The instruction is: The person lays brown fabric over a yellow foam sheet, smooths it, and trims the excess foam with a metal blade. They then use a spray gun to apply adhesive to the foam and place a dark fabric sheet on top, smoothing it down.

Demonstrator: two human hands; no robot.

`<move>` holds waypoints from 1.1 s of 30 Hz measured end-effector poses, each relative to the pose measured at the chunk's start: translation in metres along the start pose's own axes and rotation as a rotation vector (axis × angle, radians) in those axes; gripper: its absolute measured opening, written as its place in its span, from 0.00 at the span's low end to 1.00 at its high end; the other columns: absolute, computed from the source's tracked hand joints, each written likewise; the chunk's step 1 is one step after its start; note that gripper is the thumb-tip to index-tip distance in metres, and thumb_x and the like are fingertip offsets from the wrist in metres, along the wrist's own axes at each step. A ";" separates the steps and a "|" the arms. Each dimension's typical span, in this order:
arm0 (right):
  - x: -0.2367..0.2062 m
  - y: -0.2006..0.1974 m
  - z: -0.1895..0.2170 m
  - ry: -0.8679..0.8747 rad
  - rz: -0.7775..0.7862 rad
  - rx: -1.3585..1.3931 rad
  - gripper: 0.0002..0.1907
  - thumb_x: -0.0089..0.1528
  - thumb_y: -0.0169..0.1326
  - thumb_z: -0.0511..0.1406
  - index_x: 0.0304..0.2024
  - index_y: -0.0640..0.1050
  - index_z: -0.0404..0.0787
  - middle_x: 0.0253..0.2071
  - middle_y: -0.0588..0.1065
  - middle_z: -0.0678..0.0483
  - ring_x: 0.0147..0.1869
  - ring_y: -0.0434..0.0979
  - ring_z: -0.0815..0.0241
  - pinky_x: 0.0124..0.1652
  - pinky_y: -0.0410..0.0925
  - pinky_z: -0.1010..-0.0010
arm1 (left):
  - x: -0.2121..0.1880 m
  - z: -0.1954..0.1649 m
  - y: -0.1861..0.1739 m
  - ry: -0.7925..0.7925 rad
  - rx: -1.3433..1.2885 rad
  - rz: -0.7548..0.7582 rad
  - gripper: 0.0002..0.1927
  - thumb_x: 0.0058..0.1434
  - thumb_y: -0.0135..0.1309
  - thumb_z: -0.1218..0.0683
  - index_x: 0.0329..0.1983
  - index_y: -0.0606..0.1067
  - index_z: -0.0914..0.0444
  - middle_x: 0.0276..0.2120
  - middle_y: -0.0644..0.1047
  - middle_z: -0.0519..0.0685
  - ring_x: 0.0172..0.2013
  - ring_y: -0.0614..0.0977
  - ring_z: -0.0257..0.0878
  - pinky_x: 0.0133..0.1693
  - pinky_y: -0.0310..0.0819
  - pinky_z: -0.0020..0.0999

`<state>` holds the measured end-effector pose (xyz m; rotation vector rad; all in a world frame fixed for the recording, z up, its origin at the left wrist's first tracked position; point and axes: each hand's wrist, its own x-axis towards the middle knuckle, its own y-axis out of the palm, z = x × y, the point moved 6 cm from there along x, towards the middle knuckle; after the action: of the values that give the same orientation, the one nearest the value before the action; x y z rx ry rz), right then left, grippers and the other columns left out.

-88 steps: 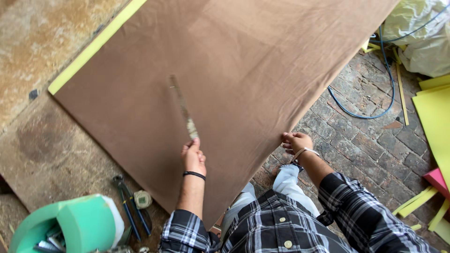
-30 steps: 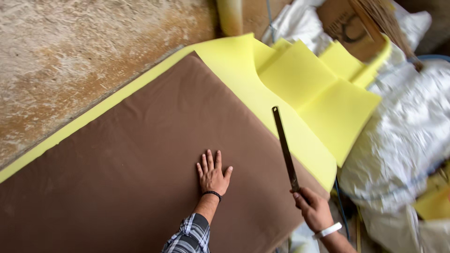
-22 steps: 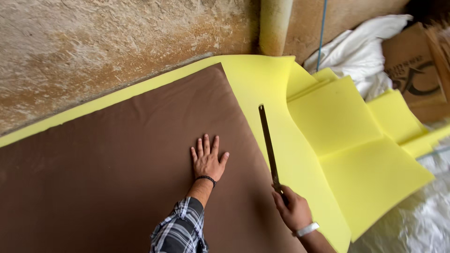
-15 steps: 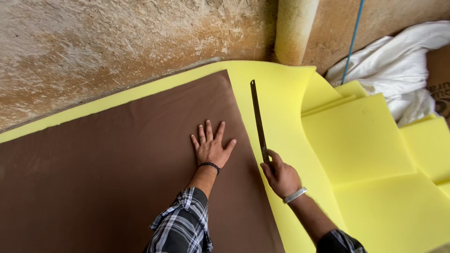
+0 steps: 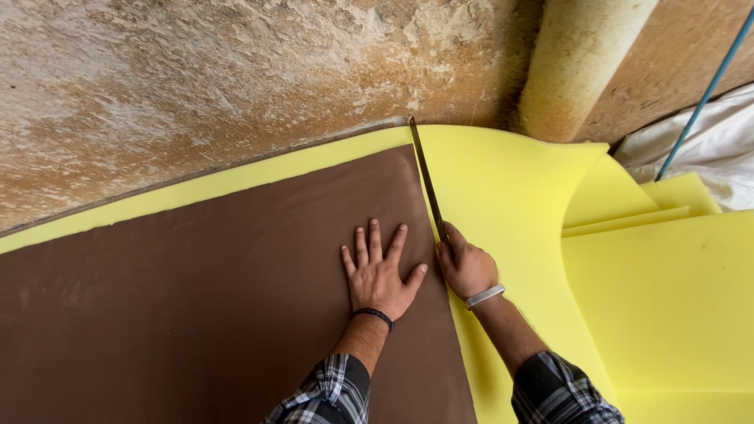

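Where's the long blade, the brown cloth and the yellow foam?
long blade (image 5: 424, 177), head view, middle of the strip.
brown cloth (image 5: 196, 290), head view, bare middle.
yellow foam (image 5: 503, 180), head view, sheet right of the blade.

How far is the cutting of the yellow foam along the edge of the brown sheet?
Done: the brown sheet lies flat on the yellow foam, its edge marking the line. In hand: the left hand presses the sheet down, while the right hand holds the long blade along that edge, tip near the foam's far border. Left: no open cut is visible in the foam, so the whole edge seems uncut, though I cannot be sure.
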<state>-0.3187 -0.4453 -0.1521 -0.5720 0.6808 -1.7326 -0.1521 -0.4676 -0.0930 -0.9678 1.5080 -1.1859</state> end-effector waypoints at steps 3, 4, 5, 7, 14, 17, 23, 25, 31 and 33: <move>-0.005 0.001 0.003 -0.043 -0.064 0.025 0.23 0.66 0.50 0.43 0.62 0.73 0.46 0.38 0.82 0.45 0.39 0.83 0.44 0.40 0.75 0.55 | 0.003 0.001 0.000 0.004 -0.015 0.002 0.42 0.60 0.50 0.30 0.76 0.52 0.40 0.77 0.44 0.55 0.75 0.42 0.57 0.68 0.28 0.65; -0.006 0.000 0.004 -0.047 -0.088 0.037 0.23 0.66 0.50 0.43 0.62 0.73 0.47 0.38 0.82 0.45 0.39 0.84 0.45 0.39 0.76 0.55 | 0.004 0.002 0.000 0.008 -0.020 0.003 0.43 0.60 0.50 0.30 0.76 0.53 0.40 0.77 0.44 0.55 0.74 0.42 0.57 0.68 0.28 0.66; -0.006 0.002 0.004 -0.034 -0.060 0.023 0.23 0.65 0.50 0.44 0.63 0.73 0.48 0.37 0.82 0.45 0.38 0.84 0.46 0.40 0.76 0.56 | 0.005 0.002 0.000 0.006 -0.021 0.001 0.43 0.59 0.50 0.29 0.76 0.53 0.40 0.76 0.43 0.55 0.74 0.42 0.57 0.68 0.28 0.66; -0.004 0.006 0.004 -0.003 -0.001 -0.007 0.23 0.65 0.50 0.44 0.63 0.74 0.49 0.35 0.82 0.46 0.37 0.84 0.47 0.41 0.76 0.57 | 0.006 0.003 0.002 0.005 -0.022 0.003 0.43 0.59 0.50 0.29 0.75 0.52 0.40 0.76 0.43 0.55 0.74 0.41 0.57 0.68 0.28 0.66; 0.003 0.006 0.009 0.001 -0.002 -0.097 0.25 0.66 0.48 0.44 0.64 0.72 0.44 0.32 0.82 0.47 0.33 0.84 0.49 0.37 0.76 0.59 | 0.010 0.004 0.010 -0.001 0.009 0.037 0.43 0.60 0.48 0.28 0.76 0.50 0.39 0.76 0.42 0.56 0.74 0.40 0.57 0.68 0.27 0.66; 0.003 0.004 0.014 -0.040 -0.026 -0.110 0.24 0.67 0.47 0.44 0.64 0.72 0.44 0.30 0.82 0.47 0.30 0.84 0.51 0.34 0.77 0.60 | 0.011 0.004 0.012 -0.007 0.019 0.058 0.43 0.60 0.47 0.27 0.76 0.49 0.39 0.76 0.41 0.55 0.74 0.40 0.56 0.68 0.26 0.66; -0.003 0.006 0.011 0.006 0.031 -0.153 0.24 0.67 0.48 0.43 0.64 0.72 0.44 0.28 0.81 0.46 0.27 0.83 0.50 0.32 0.77 0.60 | 0.010 0.004 0.012 -0.005 0.024 0.043 0.43 0.60 0.47 0.28 0.76 0.49 0.38 0.76 0.41 0.55 0.74 0.40 0.56 0.68 0.27 0.65; 0.001 0.009 0.009 0.049 0.081 -0.142 0.24 0.67 0.47 0.43 0.65 0.71 0.45 0.27 0.82 0.46 0.27 0.83 0.51 0.34 0.77 0.60 | 0.009 0.004 0.011 -0.003 0.016 0.037 0.44 0.60 0.48 0.28 0.76 0.49 0.39 0.76 0.42 0.55 0.74 0.40 0.56 0.68 0.27 0.65; 0.000 0.001 0.015 0.078 0.091 -0.179 0.24 0.66 0.49 0.43 0.64 0.72 0.47 0.30 0.81 0.44 0.31 0.83 0.46 0.35 0.76 0.56 | 0.009 0.004 0.006 -0.003 0.011 0.038 0.44 0.59 0.50 0.29 0.76 0.51 0.39 0.76 0.42 0.56 0.74 0.41 0.56 0.68 0.28 0.65; -0.006 -0.002 0.016 0.064 0.096 -0.150 0.23 0.66 0.49 0.42 0.64 0.72 0.47 0.30 0.81 0.44 0.31 0.83 0.46 0.35 0.76 0.56 | 0.009 0.003 0.004 0.002 0.006 0.024 0.43 0.59 0.50 0.29 0.76 0.51 0.40 0.76 0.43 0.56 0.74 0.42 0.57 0.68 0.29 0.65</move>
<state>-0.3075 -0.4415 -0.1393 -0.5793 0.8750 -1.6250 -0.1516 -0.4762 -0.0988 -0.9423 1.5126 -1.1736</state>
